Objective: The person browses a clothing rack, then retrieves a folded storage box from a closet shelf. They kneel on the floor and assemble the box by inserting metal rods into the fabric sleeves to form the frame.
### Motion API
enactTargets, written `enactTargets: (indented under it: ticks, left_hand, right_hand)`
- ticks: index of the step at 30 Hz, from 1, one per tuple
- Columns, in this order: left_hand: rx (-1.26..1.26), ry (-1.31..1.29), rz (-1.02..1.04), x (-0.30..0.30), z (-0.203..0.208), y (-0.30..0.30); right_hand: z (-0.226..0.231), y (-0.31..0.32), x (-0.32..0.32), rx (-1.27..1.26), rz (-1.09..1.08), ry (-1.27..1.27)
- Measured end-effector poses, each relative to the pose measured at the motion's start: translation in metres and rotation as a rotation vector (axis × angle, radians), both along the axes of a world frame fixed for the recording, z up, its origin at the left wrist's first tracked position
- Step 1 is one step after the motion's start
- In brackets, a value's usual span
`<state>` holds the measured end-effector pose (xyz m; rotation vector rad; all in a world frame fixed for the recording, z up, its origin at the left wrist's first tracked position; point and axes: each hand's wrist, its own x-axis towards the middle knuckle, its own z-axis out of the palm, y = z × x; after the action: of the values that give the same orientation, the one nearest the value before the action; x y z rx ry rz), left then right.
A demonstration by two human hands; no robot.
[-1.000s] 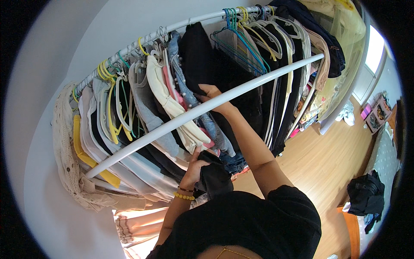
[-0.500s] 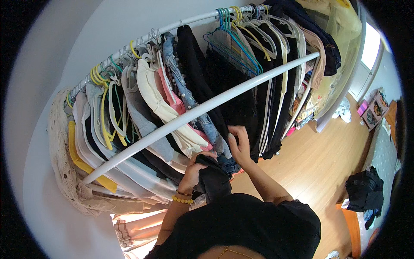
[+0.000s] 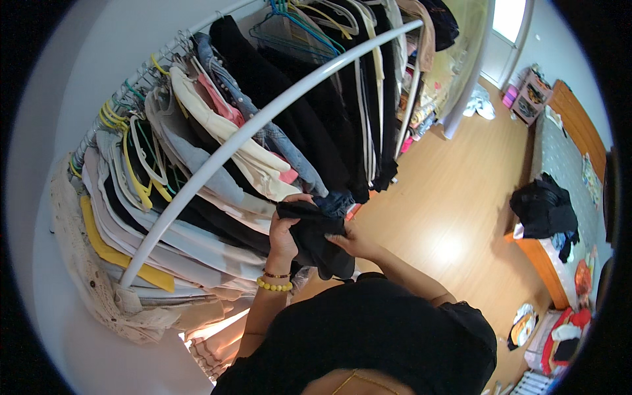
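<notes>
A bundled piece of black clothing (image 3: 315, 238), its kind hard to tell, is in front of my chest. My left hand (image 3: 284, 234), with a yellow bead bracelet on the wrist, grips its left side. On its other side my right hand (image 3: 354, 241) holds the cloth, thumb on top and the other fingers partly hidden. Just beyond my hands are the lower ends of hanging clothes: dark blue denim (image 3: 334, 203), a light denim piece with pearl-like beads (image 3: 289, 157), a cream garment (image 3: 247, 155) and black garments (image 3: 280, 99).
A white rail (image 3: 263, 118) crosses in front of the packed clothes. Several blue hangers (image 3: 296, 39) are at the top. On the right, a bed (image 3: 536, 263) carries a black clothes pile (image 3: 545, 207). Wooden floor (image 3: 447, 197) lies between; a bag-like heap (image 3: 563, 339) is at lower right.
My right hand has come down from the hanging clothes and now grips the black clothing. The view has turned, so the rack appears further left and more of the bed and floor shows.
</notes>
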<state>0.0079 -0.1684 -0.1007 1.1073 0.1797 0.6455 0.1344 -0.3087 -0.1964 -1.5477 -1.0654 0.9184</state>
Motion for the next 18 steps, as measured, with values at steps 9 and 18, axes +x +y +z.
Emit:
enactTargets:
  ticks: [9, 18]
  left_hand:
    - [0.383, 0.254, -0.011, -0.008, -0.014, -0.025]
    - [0.560, 0.134, -0.056, 0.097, 0.009, -0.075]
  right_hand:
    - [0.035, -0.084, 0.010, 0.298, -0.346, 0.188]
    - [0.067, -0.165, 0.082, 0.374, -0.678, -0.005]
